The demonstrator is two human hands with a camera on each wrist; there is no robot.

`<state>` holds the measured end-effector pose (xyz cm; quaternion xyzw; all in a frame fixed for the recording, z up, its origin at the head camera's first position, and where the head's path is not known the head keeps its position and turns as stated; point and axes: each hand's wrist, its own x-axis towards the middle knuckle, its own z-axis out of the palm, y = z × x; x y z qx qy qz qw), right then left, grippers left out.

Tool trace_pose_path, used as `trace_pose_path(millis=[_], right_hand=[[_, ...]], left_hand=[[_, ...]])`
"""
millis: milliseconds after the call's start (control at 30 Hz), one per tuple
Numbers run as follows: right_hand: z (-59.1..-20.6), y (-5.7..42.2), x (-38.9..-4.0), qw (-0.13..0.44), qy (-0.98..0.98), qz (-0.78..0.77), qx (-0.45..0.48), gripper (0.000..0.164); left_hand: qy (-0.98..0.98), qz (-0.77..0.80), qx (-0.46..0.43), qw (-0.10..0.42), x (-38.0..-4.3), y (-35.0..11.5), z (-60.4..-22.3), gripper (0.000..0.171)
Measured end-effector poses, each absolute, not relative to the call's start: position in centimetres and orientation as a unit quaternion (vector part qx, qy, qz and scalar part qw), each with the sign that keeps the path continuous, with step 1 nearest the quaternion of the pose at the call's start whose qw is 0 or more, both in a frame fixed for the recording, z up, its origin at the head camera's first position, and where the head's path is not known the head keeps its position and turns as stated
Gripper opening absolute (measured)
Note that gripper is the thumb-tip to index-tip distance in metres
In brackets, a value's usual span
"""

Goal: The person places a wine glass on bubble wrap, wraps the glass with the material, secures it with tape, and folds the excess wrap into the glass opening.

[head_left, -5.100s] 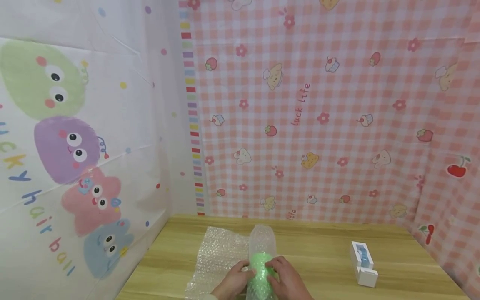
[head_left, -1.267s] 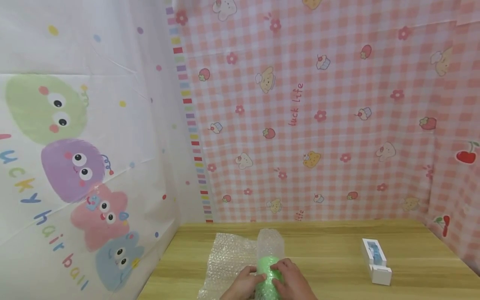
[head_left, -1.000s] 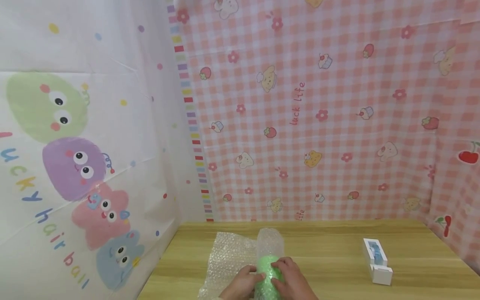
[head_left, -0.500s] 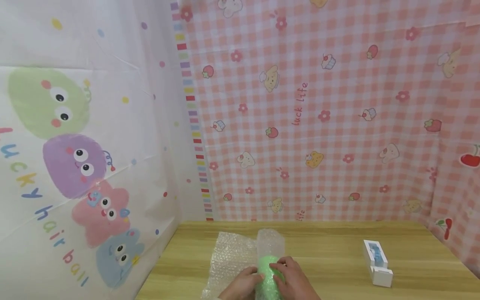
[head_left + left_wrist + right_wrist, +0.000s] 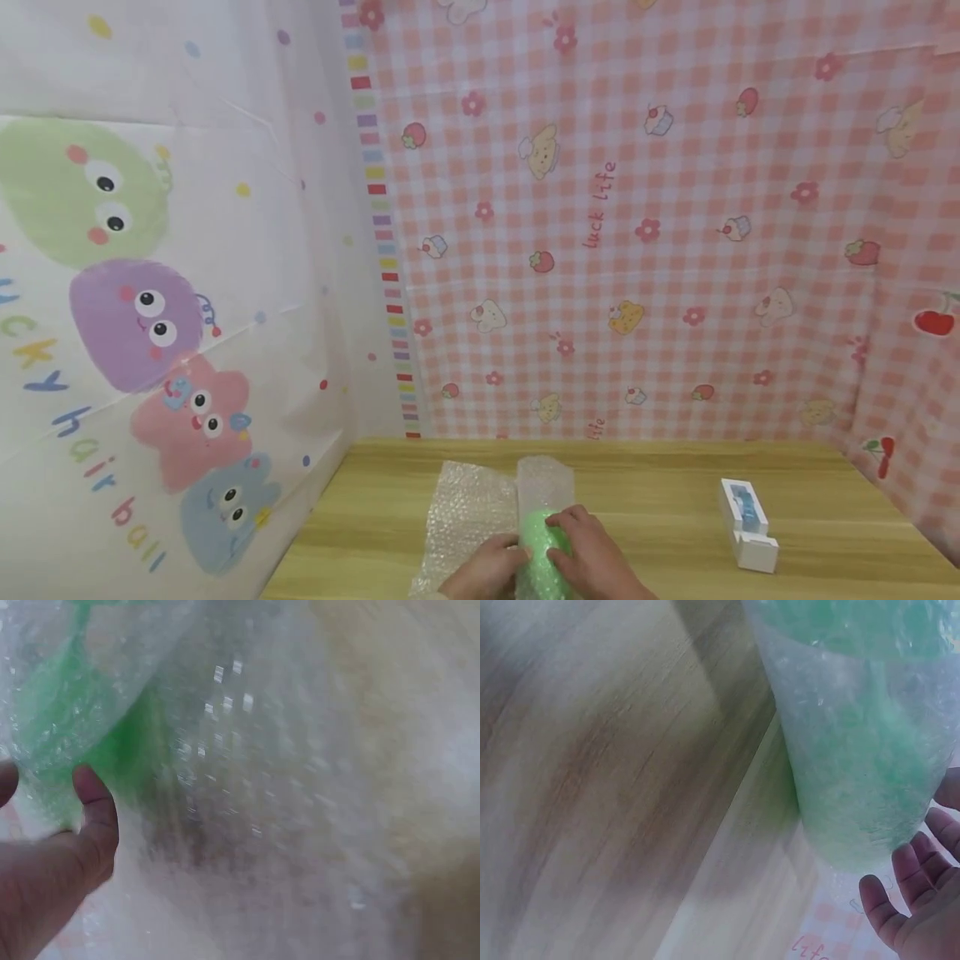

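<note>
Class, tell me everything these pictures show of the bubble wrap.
The bubble wrap is clear, glossy plastic dotted with small bubbles. Part of it is rolled around a green object, which shows through; the roll's far end reaches past that object. The rest lies as a loose sheet on the wooden table, to the roll's left. The left hand and right hand hold the roll from either side. Its near end runs out of the head view.

Cloth-walled work corner: cartoon-print hangings (image 5: 675, 275), wooden table (image 5: 645, 492)
</note>
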<state>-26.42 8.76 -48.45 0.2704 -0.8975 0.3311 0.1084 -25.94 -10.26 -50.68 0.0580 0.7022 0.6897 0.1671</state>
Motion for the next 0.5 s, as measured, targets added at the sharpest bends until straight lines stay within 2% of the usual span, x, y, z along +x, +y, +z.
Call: trace_pose_path(millis=[67, 167, 233, 500], right_hand=[[-48.32, 8.9, -26.42, 0.087, -0.9, 0.338, 0.26, 0.03], [-48.21, 9.12, -26.43, 0.081, -0.901, 0.343, 0.255, 0.028], [-48.24, 9.17, -26.43, 0.096, -0.897, 0.342, 0.261, 0.027], [-48.31, 8.65, -26.86, 0.128, -0.892, 0.315, 0.298, 0.025]], left_hand=[[0.723, 0.676, 0.042, 0.133, -25.93, -9.97, -50.48, 0.034], [0.738, 0.665, 0.011, 0.114, -26.1, -9.57, -49.93, 0.033], [0.744, 0.658, 0.001, 0.117, -26.21, -9.46, -49.78, 0.031], [0.738, 0.661, -0.008, 0.139, -26.39, -10.02, -50.15, 0.053]])
